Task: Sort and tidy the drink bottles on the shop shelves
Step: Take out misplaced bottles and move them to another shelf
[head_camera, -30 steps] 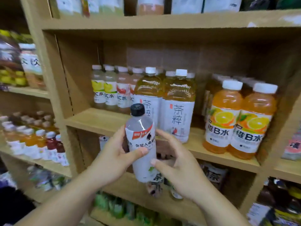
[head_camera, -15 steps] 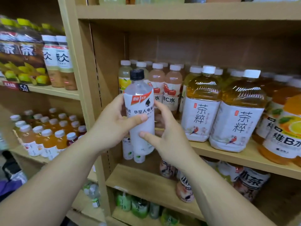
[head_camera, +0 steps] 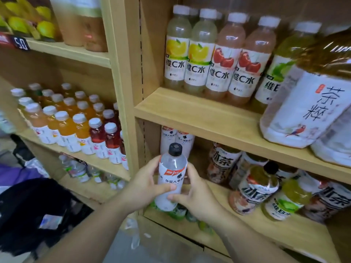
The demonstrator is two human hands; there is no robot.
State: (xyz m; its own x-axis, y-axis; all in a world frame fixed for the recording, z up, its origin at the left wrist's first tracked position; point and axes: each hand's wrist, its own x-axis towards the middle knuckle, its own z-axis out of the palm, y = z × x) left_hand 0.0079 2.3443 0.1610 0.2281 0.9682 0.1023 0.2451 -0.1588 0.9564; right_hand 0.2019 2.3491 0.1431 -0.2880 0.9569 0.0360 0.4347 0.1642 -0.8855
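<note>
Plastic, clear and thin-walled, makes up the bottle held in both hands, with a black cap on top and a white-and-red label wrapped round its middle. The left hand grips it from the left, fingers behind and thumb laid across the label. The right hand grips the lower body from the right, its thumb pressing the front near the base. The bottle stands upright in the air before the left end of the lower shelf, just in front of two like-labelled bottles that stand in the back left corner. Whether its base touches the board I cannot tell; it looks to hang clear of it.

It appears full of pale liquid, so I judge it moderately heavy for its build, with the weight spread evenly, and easy for one hand. Full and capped, the wall should hold firm under a normal squeeze, though a hard pinch would dent it. The label film looks smooth and may slide a little under the fingers; the bare shoulder above is likely slicker. It should not break if bumped, but a tall narrow bottle tips easily. The best hold is round the labelled middle, where the body is straight. Further right on the same shelf, iced-tea bottles lie tumbled, near enough to be knocked when it is set in.
</note>
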